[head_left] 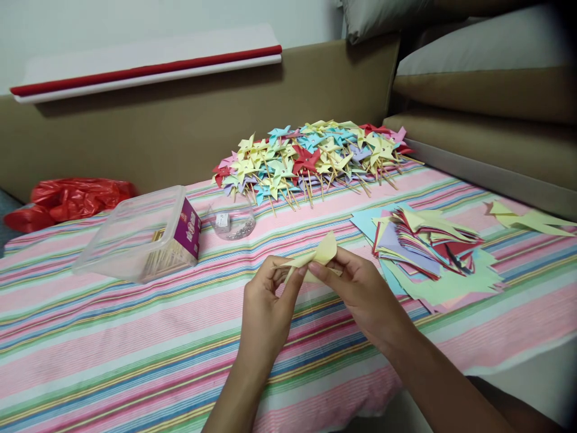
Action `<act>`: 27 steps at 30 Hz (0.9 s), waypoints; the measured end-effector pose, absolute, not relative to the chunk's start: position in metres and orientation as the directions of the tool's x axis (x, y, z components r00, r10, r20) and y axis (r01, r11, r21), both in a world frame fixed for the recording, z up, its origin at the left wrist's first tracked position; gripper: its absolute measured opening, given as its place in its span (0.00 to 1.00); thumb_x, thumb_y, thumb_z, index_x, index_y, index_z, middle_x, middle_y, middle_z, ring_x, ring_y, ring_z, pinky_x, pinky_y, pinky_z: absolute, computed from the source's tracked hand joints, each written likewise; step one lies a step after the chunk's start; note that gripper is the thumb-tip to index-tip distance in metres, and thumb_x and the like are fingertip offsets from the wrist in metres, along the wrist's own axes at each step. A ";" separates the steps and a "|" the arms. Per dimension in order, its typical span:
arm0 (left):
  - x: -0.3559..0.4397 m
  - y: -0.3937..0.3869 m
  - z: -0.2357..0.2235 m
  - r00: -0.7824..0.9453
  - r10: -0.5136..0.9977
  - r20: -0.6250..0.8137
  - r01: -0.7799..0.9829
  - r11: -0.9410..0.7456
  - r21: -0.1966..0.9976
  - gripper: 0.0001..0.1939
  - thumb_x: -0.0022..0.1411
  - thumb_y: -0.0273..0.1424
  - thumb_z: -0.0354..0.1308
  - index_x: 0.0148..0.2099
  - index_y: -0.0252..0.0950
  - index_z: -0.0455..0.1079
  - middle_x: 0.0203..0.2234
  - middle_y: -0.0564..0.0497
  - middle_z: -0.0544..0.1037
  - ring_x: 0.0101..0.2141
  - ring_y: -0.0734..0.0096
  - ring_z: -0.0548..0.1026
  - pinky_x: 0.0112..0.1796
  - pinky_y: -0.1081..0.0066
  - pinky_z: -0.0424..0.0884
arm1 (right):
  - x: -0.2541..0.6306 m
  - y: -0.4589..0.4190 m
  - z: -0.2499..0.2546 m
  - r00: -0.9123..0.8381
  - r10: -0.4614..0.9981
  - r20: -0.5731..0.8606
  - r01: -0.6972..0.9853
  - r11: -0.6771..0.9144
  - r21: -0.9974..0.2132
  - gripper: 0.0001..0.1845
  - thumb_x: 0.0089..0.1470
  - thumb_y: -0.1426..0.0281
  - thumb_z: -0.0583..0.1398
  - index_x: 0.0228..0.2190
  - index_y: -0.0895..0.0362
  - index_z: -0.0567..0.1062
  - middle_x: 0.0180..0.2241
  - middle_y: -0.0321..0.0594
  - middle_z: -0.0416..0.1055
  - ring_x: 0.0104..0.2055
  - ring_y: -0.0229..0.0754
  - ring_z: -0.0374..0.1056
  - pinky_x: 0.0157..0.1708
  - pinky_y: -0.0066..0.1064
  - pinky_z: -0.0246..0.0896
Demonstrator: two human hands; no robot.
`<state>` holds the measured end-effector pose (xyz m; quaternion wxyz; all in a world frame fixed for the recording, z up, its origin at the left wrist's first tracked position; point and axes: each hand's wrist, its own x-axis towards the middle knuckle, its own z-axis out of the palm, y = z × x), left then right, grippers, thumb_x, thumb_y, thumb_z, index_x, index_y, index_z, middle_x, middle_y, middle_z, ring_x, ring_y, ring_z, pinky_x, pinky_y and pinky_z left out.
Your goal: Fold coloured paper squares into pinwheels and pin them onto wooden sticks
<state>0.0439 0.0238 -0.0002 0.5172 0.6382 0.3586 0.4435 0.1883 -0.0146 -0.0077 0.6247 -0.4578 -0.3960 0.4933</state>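
Note:
A pale yellow paper piece [321, 252] is pinched between both my hands above the striped cloth. My left hand [265, 307] grips its left end with thumb and fingers closed. The right end sits in the closed fingers of my right hand [360, 294], and one corner of the paper folds upward. A stack of cut coloured paper squares [428, 243] lies just right of my right hand. Several finished paper pinwheels on wooden sticks [315, 159] are heaped further back.
A clear plastic tub of wooden sticks [148, 237] lies on its side at left, next to a small clear dish of pins [232, 224]. A red plastic bag [67, 198] sits at far left. Yellow paper scraps [527, 219] lie at right. A brown sofa back [180, 120] runs behind.

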 end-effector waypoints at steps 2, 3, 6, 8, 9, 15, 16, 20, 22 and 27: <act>0.045 0.024 -0.001 0.346 0.915 0.207 0.003 -0.222 0.975 0.07 0.67 0.35 0.61 0.38 0.38 0.70 0.28 0.55 0.75 0.33 0.74 0.73 0.34 0.76 0.65 | 0.188 -0.014 -0.009 0.209 0.977 0.046 -0.257 0.101 -0.961 0.11 0.56 0.61 0.66 0.39 0.54 0.79 0.38 0.36 0.79 0.44 0.43 0.74 0.46 0.32 0.65; 0.045 0.023 -0.001 0.346 0.915 0.210 0.007 -0.226 0.974 0.07 0.67 0.35 0.61 0.39 0.38 0.70 0.28 0.55 0.75 0.34 0.74 0.74 0.34 0.76 0.66 | 0.188 -0.014 -0.009 0.211 0.976 0.048 -0.257 0.103 -0.961 0.11 0.57 0.61 0.66 0.39 0.54 0.79 0.38 0.36 0.79 0.44 0.43 0.74 0.46 0.32 0.65; 0.045 0.024 -0.001 0.350 0.910 0.221 0.007 -0.238 0.971 0.06 0.67 0.35 0.61 0.40 0.39 0.70 0.30 0.54 0.77 0.36 0.72 0.76 0.36 0.75 0.68 | 0.188 -0.015 -0.009 0.215 0.974 0.064 -0.238 0.115 -0.965 0.11 0.57 0.61 0.65 0.39 0.54 0.79 0.39 0.37 0.79 0.45 0.43 0.74 0.47 0.33 0.65; 0.045 0.025 -0.001 0.352 0.903 0.246 0.033 -0.275 0.961 0.05 0.68 0.34 0.60 0.42 0.39 0.71 0.32 0.53 0.79 0.37 0.71 0.77 0.38 0.73 0.69 | 0.188 -0.015 -0.008 0.226 0.970 0.088 -0.186 0.132 -0.974 0.11 0.58 0.61 0.65 0.40 0.54 0.79 0.40 0.38 0.79 0.44 0.44 0.73 0.47 0.34 0.65; 0.044 0.025 0.000 0.350 0.898 0.267 0.069 -0.309 0.948 0.04 0.68 0.34 0.59 0.42 0.39 0.71 0.33 0.53 0.79 0.38 0.70 0.77 0.39 0.73 0.70 | 0.188 -0.016 -0.008 0.235 0.967 0.103 -0.144 0.139 -0.980 0.11 0.59 0.61 0.64 0.40 0.54 0.78 0.39 0.38 0.78 0.44 0.44 0.73 0.45 0.34 0.65; 0.036 0.027 0.006 0.361 0.774 0.521 0.322 -0.628 0.709 0.05 0.67 0.26 0.58 0.45 0.39 0.73 0.37 0.52 0.80 0.38 0.71 0.79 0.39 0.75 0.71 | 0.187 -0.016 -0.004 0.291 0.880 0.375 0.277 0.298 -0.914 0.06 0.63 0.66 0.60 0.34 0.55 0.76 0.34 0.37 0.71 0.39 0.41 0.69 0.40 0.33 0.63; 0.034 0.027 0.007 0.367 0.743 0.560 0.312 -0.665 0.679 0.06 0.67 0.25 0.59 0.46 0.39 0.73 0.38 0.52 0.81 0.39 0.72 0.79 0.39 0.75 0.72 | 0.187 -0.017 -0.003 0.282 0.846 0.453 0.337 0.355 -0.872 0.05 0.63 0.68 0.60 0.34 0.54 0.76 0.34 0.37 0.70 0.40 0.41 0.68 0.41 0.33 0.62; 0.029 0.027 0.010 0.384 0.664 0.642 0.237 -0.743 0.626 0.11 0.65 0.22 0.61 0.47 0.40 0.74 0.42 0.51 0.82 0.43 0.70 0.79 0.45 0.72 0.73 | 0.190 -0.020 0.004 0.222 0.720 0.658 0.419 0.538 -0.731 0.05 0.62 0.74 0.60 0.38 0.53 0.76 0.37 0.37 0.71 0.44 0.40 0.69 0.46 0.33 0.63; 0.026 0.028 0.011 0.396 0.620 0.677 0.217 -0.780 0.587 0.13 0.64 0.20 0.61 0.48 0.40 0.74 0.43 0.51 0.82 0.45 0.69 0.79 0.46 0.70 0.74 | 0.193 -0.022 0.007 0.187 0.692 0.697 0.427 0.582 -0.692 0.08 0.61 0.77 0.60 0.39 0.53 0.76 0.37 0.37 0.72 0.44 0.40 0.69 0.46 0.33 0.64; 0.023 0.028 0.014 0.463 0.470 0.752 0.236 -0.883 0.407 0.16 0.64 0.17 0.56 0.50 0.39 0.71 0.43 0.49 0.82 0.47 0.67 0.78 0.48 0.66 0.72 | 0.199 -0.025 0.009 0.120 0.669 0.734 0.458 0.619 -0.638 0.11 0.61 0.79 0.60 0.40 0.51 0.77 0.39 0.37 0.73 0.44 0.40 0.70 0.45 0.34 0.65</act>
